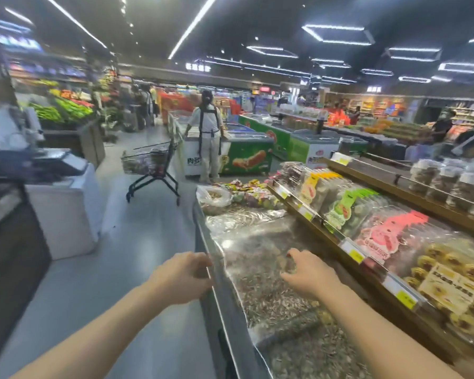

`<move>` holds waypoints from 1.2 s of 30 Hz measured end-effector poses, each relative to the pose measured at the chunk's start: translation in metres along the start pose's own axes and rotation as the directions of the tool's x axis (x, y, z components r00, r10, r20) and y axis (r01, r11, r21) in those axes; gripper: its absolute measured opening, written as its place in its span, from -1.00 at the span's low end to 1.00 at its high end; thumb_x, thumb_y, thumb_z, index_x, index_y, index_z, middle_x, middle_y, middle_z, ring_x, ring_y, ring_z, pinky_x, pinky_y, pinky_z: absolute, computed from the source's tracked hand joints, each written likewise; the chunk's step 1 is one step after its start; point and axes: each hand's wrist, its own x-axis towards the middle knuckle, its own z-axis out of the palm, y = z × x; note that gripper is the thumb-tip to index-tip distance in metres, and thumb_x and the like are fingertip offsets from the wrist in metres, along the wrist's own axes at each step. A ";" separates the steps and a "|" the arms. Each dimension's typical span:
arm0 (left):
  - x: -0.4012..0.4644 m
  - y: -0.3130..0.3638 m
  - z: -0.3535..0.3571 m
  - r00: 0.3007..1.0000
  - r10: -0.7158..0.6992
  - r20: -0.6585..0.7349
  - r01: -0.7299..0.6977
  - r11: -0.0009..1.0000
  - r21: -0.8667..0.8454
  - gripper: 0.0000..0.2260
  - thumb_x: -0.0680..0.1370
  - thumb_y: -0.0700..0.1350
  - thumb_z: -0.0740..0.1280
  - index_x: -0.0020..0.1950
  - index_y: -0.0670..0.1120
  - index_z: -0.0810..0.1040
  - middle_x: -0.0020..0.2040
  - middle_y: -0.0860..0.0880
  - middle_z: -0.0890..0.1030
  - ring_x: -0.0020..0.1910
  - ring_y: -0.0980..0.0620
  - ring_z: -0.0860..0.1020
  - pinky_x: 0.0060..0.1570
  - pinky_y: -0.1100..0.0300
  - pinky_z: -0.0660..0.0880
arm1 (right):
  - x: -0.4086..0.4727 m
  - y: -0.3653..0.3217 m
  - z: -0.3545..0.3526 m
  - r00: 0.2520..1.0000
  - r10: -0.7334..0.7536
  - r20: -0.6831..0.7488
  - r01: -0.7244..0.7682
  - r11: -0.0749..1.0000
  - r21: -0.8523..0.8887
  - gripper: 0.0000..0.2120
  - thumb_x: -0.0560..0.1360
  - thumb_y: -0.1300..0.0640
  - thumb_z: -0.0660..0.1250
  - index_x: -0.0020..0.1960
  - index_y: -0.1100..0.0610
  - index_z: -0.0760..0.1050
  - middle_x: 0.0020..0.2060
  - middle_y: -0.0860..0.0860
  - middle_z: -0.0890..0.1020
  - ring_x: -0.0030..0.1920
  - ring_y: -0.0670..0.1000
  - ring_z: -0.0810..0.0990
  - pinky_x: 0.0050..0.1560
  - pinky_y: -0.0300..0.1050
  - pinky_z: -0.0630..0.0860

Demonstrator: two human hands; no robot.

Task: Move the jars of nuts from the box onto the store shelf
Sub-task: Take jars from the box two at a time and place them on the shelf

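Clear jars of nuts (446, 184) stand in a row on the upper wooden shelf (394, 184) at the far right. No box is in view. My left hand (181, 277) hangs at the metal front edge of a bulk seed bin (260, 283), fingers loosely curled, holding nothing. My right hand (309, 274) hovers over the seeds under the bin's clear cover, fingers relaxed and empty. The view is blurred.
Packaged snacks and pastries (372, 233) fill the lower sloped shelf on the right. A shopping cart (151, 170) and a person (207, 135) stand in the aisle ahead by green freezers (246, 157). A white counter with a scale (58, 192) is on the left.
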 end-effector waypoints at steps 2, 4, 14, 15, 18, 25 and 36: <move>-0.031 -0.047 -0.018 0.998 -0.052 -0.042 0.052 0.999 -0.008 -0.58 0.42 0.21 0.32 0.27 0.21 0.53 0.26 0.19 0.55 0.23 0.10 0.51 0.18 0.10 0.48 | -0.007 -0.052 0.007 0.999 -0.048 0.006 0.048 0.999 0.001 -0.38 0.55 -0.16 0.30 0.54 0.00 0.26 0.38 0.06 0.46 0.34 0.11 0.49 0.13 0.00 0.52; -0.065 -0.095 -0.034 0.991 -0.115 -0.061 0.115 0.993 -0.010 -0.60 0.46 0.15 0.35 0.31 0.21 0.52 0.32 0.18 0.52 0.30 0.10 0.49 0.21 0.11 0.46 | -0.015 -0.105 0.015 0.994 -0.105 0.016 0.104 0.994 0.019 -0.41 0.53 -0.15 0.32 0.49 0.00 0.31 0.40 0.05 0.46 0.34 0.11 0.50 0.16 0.00 0.53; -0.257 -0.294 -0.088 0.853 -0.493 -0.172 0.483 0.870 -0.099 -0.58 0.45 0.16 0.37 0.31 0.20 0.53 0.24 0.21 0.55 0.07 0.13 0.64 0.05 0.21 0.54 | -0.061 -0.380 0.082 0.852 -0.506 0.135 0.514 0.858 -0.028 -0.39 0.54 -0.12 0.33 0.53 -0.03 0.28 0.38 0.04 0.46 0.35 0.10 0.48 0.20 0.00 0.50; -0.277 -0.311 -0.090 0.825 -0.534 -0.185 0.520 0.846 -0.118 -0.57 0.45 0.17 0.37 0.32 0.19 0.54 0.25 0.20 0.56 0.10 0.14 0.63 0.08 0.21 0.54 | -0.066 -0.408 0.090 0.822 -0.548 0.153 0.559 0.829 -0.033 -0.40 0.55 -0.12 0.32 0.53 -0.03 0.27 0.39 0.05 0.45 0.35 0.11 0.47 0.19 0.00 0.48; -0.343 -0.354 -0.092 0.727 -0.654 -0.209 0.626 0.756 -0.189 -0.55 0.43 0.21 0.37 0.31 0.19 0.54 0.29 0.17 0.57 0.22 0.13 0.56 0.22 0.09 0.53 | -0.086 -0.487 0.117 0.715 -0.665 0.216 0.686 0.727 -0.031 -0.43 0.57 -0.11 0.31 0.53 -0.01 0.27 0.40 0.07 0.43 0.33 0.13 0.48 0.16 0.00 0.49; -0.460 -0.400 -0.072 0.460 -0.862 -0.214 0.784 0.507 -0.359 -0.60 0.51 0.10 0.39 0.35 0.15 0.53 0.33 0.14 0.56 0.28 0.11 0.53 0.26 0.15 0.48 | -0.149 -0.626 0.180 0.425 -0.840 0.338 0.889 0.457 0.016 -0.48 0.55 -0.08 0.30 0.47 -0.01 0.31 0.29 0.07 0.47 0.31 0.14 0.48 0.21 0.06 0.50; -0.565 -0.423 -0.010 0.014 -0.990 -0.144 0.848 0.087 -0.522 -0.59 0.51 0.12 0.38 0.36 0.15 0.52 0.33 0.10 0.57 0.30 0.04 0.53 0.27 0.03 0.51 | -0.255 -0.757 0.291 -0.045 -0.853 0.520 0.994 0.015 0.111 -0.47 0.56 -0.10 0.31 0.48 -0.04 0.30 0.32 0.04 0.44 0.31 0.13 0.49 0.22 0.08 0.49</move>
